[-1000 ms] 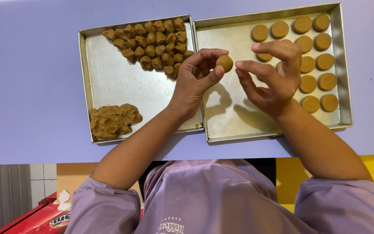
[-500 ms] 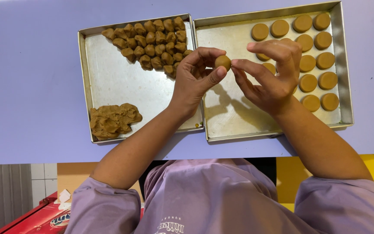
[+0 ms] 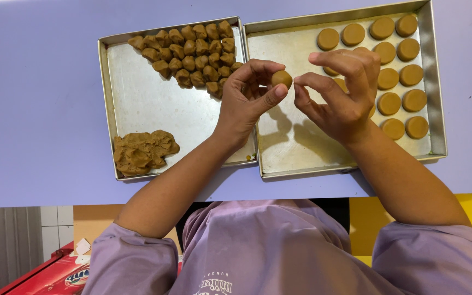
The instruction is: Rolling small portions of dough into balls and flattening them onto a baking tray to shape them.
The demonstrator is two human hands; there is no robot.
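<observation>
A small round brown dough ball (image 3: 282, 78) sits just above the middle of the frame, pinched between the thumb and curled fingers (image 3: 258, 68) of the left hand (image 3: 247, 104), while the right hand (image 3: 342, 93) is just beside it with its fingers bent narrow and its fingertips close to the ball, holding nothing that can be seen. Both hands hover over the seam between two metal trays on the lilac table (image 3: 34, 109). The left tray (image 3: 137, 104) holds a cluster of rough dough pieces (image 3: 189, 52) and a dough lump (image 3: 140, 152) at lower left, and the right tray (image 3: 296, 142) holds rows of flat round discs (image 3: 400, 71) at the upper right.
</observation>
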